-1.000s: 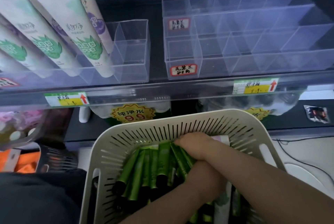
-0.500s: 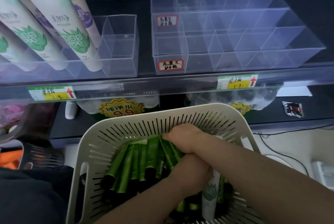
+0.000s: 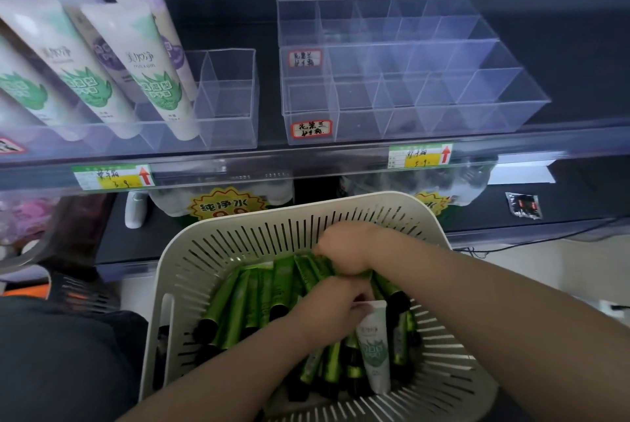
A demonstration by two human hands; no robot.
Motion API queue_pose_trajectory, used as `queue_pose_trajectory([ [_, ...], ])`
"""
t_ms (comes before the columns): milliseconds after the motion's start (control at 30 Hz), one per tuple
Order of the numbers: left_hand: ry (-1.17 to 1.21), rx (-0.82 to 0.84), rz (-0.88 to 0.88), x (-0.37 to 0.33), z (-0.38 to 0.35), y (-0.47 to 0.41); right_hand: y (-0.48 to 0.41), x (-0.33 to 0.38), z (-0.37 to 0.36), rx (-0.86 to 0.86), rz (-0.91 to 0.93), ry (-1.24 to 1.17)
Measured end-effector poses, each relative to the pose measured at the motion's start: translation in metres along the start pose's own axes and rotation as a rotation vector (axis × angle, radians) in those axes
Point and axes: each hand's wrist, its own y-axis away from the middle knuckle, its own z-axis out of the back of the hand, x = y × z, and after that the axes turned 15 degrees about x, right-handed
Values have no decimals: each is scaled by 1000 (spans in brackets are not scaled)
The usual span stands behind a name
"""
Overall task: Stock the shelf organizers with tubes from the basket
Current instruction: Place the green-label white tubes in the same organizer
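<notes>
A beige slotted basket sits below the shelf and holds several green tubes with black caps, plus one white tube with a green leaf print. My right hand reaches in from the right and grips a bunch of green tubes by their crimped ends. My left hand lies just below it, with fingers curled onto the top end of the white tube. On the shelf above, a clear tiered organizer stands with empty compartments.
At the shelf's left, another clear organizer holds large white tubes and has empty end compartments. Price tags line the shelf rail. Bottled water packs sit beneath. A dark basket stands at lower left.
My left hand has shifted onto the white tube's top end, and more of that tube now shows. My right hand keeps its hold on the green tubes. The view has moved slightly.
</notes>
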Motion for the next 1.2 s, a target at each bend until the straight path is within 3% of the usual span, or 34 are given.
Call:
queue_pose_trajectory([
  [333, 141, 7, 1, 5, 26, 28, 36, 0, 18, -74, -90, 222],
  [600, 104, 2, 40, -1, 55, 51, 68, -1, 27, -110, -125, 205],
  [833, -68, 3, 50, -15, 88, 77, 95, 2, 15, -113, -227, 78],
  [1200, -243, -199, 35, -49, 148, 128, 137, 23, 57, -420, -179, -303],
])
